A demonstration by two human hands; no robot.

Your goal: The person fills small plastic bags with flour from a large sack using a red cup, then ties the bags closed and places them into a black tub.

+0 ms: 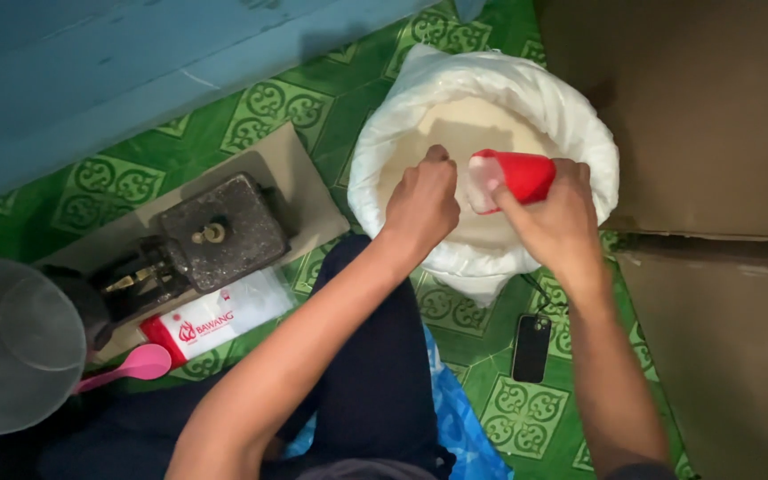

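A person sits on a green patterned floor [455, 356], seen from above. At twelve o'clock stands a white sack [571, 116], its mouth rolled open, filled with pale powder [464, 124]. Both hands work over that mouth. The right hand [557, 218] has its grip clenched around a red cup [517, 175], which lies on its side, long axis running three to nine o'clock, open end facing the left hand [421, 203]. The left hand is loosely curled, fingertips at the cup's rim; whether it holds anything I cannot tell. At nine o'clock sits a dark metal device [220, 233]; at eight, a clear plastic jug [11, 347] and pink spoon [135, 364]. A black phone [531, 347] lies at five o'clock.
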